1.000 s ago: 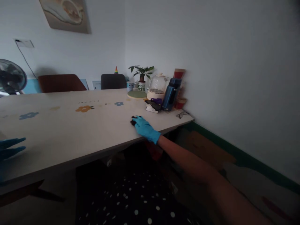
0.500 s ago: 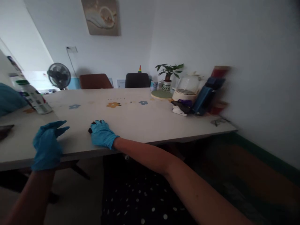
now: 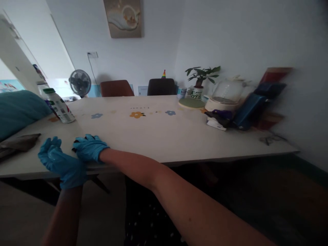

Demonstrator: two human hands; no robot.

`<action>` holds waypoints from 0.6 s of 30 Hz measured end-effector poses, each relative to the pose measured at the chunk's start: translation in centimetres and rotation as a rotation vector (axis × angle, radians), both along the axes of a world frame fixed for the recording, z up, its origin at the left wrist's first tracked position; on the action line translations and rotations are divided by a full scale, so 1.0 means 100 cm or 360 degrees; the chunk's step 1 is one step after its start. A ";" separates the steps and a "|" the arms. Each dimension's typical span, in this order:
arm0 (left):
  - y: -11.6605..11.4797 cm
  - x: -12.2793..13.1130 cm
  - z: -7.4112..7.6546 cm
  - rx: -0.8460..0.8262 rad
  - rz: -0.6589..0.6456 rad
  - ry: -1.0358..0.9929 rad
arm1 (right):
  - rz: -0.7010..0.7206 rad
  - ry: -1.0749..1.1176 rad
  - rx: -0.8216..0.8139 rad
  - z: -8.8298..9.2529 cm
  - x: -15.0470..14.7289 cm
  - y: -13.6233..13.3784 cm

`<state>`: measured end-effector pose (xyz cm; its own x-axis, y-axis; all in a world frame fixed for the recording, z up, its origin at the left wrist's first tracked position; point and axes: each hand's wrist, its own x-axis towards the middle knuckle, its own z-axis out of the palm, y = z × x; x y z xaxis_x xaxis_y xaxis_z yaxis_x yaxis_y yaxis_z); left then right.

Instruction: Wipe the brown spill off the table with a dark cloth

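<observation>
My right hand (image 3: 90, 147), in a blue glove, lies palm down on the white table (image 3: 153, 136) near its front edge. Its fingers are curled over a black cloth (image 3: 74, 140), of which only small dark bits show. Just left of it, my left hand (image 3: 63, 162), gloved the same way, hovers at the table edge with its fingers loosely bent and apart. Nothing shows in it. A grey-brown folded cloth (image 3: 24, 142) lies further left. Behind the hands stands a white bottle (image 3: 60, 106) with a green cap.
At the table's right are a potted plant (image 3: 197, 92), a round green mat (image 3: 191, 103), a clear-domed appliance (image 3: 225, 95), a blurred dark blue object (image 3: 249, 109) and glasses (image 3: 273, 139). Two chairs and a fan (image 3: 80, 82) stand behind. A teal cushion-like shape (image 3: 22, 111) is left.
My right hand has slid left across the table with the black cloth, close up to my left hand. The left hand's fingers are more bent. The view has turned left.
</observation>
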<state>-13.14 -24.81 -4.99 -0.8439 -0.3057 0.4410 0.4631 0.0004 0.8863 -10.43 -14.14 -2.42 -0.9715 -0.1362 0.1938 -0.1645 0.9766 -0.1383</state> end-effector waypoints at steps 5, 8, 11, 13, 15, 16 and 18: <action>0.005 0.005 0.002 0.0137 0.0066 -0.0061 | -0.0204 0.0005 -0.0132 0.005 0.007 0.033; 0.005 0.008 0.005 0.0178 0.0029 -0.0071 | -0.0360 -0.0070 -0.0211 0.012 0.031 0.075; 0.006 0.009 0.008 0.0209 0.0012 -0.0082 | -0.0552 -0.0070 -0.0210 0.017 0.067 0.127; 0.007 0.009 0.010 0.0232 -0.0010 -0.0078 | -0.0663 -0.0043 -0.0188 0.016 0.097 0.162; 0.008 0.009 0.010 0.0251 -0.0025 -0.0078 | -0.0774 -0.0003 -0.0173 0.010 0.130 0.192; 0.009 0.010 0.010 0.0255 -0.0032 -0.0079 | -0.0829 0.0027 -0.0168 0.007 0.146 0.205; 0.009 0.012 0.010 0.0260 -0.0049 -0.0075 | -0.0945 0.0083 -0.0162 -0.001 0.178 0.230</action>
